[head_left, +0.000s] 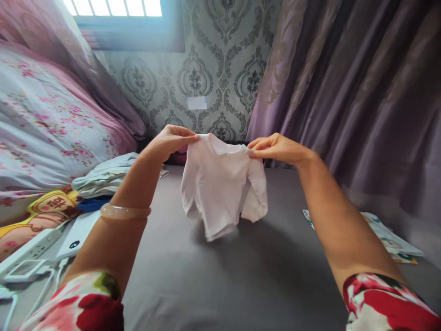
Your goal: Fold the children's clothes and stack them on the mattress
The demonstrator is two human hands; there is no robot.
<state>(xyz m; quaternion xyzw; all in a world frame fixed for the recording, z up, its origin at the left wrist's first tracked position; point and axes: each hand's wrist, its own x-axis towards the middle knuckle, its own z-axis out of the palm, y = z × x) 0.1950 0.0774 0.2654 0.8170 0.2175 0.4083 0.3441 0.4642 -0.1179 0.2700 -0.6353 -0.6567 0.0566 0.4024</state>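
A small pale pink long-sleeved baby shirt (220, 184) hangs upright between my hands, its neckline at the top and both sleeves dangling. My left hand (174, 139) pinches it at the left shoulder, fingers closed. At the right shoulder, my right hand (275, 148) grips the cloth between thumb and fingers. The lower hem hangs just over the grey sheet (213, 285); whether it touches the sheet I cannot tell.
Folded pale clothes (106, 177) are stacked at the left, beside a yellow cartoon cushion (51, 207). Nearer lie a white power strip (31, 248), a white power bank (74, 236) and cables. Flat printed packages (389, 234) lie at right, below purple curtains (327, 101).
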